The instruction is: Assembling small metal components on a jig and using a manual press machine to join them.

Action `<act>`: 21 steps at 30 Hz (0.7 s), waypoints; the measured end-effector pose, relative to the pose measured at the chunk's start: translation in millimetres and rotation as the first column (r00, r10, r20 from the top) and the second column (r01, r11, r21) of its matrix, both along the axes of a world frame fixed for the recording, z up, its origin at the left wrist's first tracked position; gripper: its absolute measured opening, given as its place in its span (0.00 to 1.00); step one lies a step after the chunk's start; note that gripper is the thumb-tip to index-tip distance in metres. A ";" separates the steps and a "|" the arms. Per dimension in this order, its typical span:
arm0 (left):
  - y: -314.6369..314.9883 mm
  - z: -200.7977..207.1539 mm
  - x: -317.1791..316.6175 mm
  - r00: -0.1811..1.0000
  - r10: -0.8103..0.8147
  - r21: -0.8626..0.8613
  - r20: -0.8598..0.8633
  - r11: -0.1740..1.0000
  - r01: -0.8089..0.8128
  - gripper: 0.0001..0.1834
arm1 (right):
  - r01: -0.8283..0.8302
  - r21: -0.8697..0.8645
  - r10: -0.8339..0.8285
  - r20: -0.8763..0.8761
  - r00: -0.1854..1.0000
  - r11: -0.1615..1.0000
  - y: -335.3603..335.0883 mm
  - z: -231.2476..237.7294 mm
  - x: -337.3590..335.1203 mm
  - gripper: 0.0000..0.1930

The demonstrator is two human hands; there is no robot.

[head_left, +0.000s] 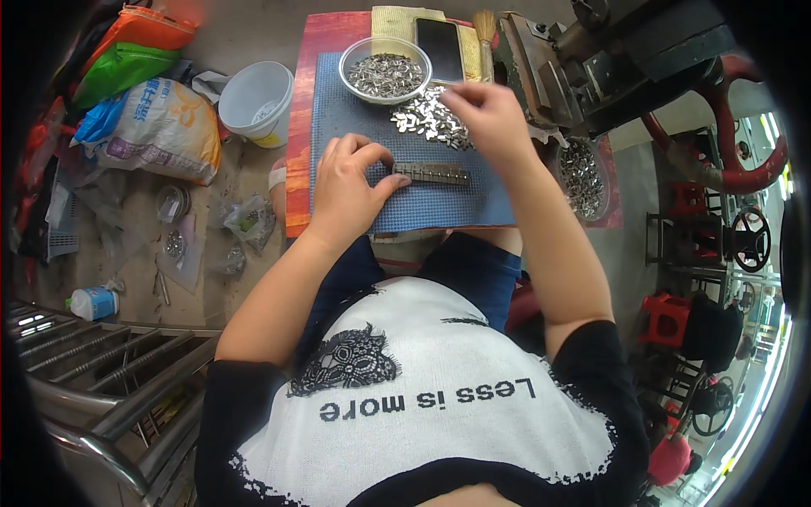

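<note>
A slotted metal bar (435,173) lies on the blue ribbed mat (338,93), with a row of small shiny bits along it. My left hand (348,182) rests on the mat at the bar's left end, thumb and index finger closed on that end. Above the right side of a loose pile of small silver metal pieces (427,117) is my right hand (494,122), its fingers pinched together. Whatever they hold, if anything, is too small to make out. A clear round tub (344,78) full of similar metal pieces stands just behind the pile.
At the table's right edge sits another clear container (583,182) of metal pieces. A phone (439,51) and a brush (485,38) lie at the back. Dark machinery (617,72) with a red handwheel (726,127) rises on the right. A white bucket (258,93) stands left, near sacks (156,131).
</note>
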State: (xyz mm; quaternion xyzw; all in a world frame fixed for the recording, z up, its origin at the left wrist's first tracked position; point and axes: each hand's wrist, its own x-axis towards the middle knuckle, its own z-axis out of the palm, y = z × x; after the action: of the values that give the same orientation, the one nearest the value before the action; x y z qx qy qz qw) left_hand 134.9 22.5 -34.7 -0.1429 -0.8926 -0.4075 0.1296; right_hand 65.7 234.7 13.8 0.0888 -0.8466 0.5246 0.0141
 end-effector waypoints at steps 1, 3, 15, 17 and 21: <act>0.0 0.4 1.3 1.000 -0.003 -0.001 -0.006 1.000 0.003 0.15 | 0.081 -0.072 -0.084 -0.039 0.996 0.994 -17.1 2.7 -8.6 0.14; 0.7 -1.5 1.2 1.000 -0.005 -0.004 -0.008 1.000 0.005 0.15 | 0.128 -0.020 -0.129 -0.080 0.988 0.992 -31.5 -1.3 -29.9 0.14; 2.2 -2.4 3.8 0.998 0.009 -0.067 -0.057 0.998 -0.012 0.15 | 0.379 0.609 -0.237 -0.303 0.923 0.696 50.1 -31.9 54.7 0.16; 4.6 -1.6 3.6 0.997 0.008 -0.076 -0.082 0.997 -0.014 0.15 | 0.389 0.606 -0.270 -0.282 0.921 0.694 55.5 -34.9 49.3 0.16; 3.8 -2.9 4.8 0.998 0.047 0.135 -0.029 0.990 -0.043 0.10 | 0.232 0.349 -0.157 -0.231 0.960 0.908 50.9 -12.5 53.9 0.14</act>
State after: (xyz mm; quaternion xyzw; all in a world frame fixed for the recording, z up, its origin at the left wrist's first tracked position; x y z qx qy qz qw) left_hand 139.7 26.3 -37.6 -0.1200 -0.8639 -0.4614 0.1624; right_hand 119.6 285.7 1.3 0.0563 -0.9296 0.3388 0.1334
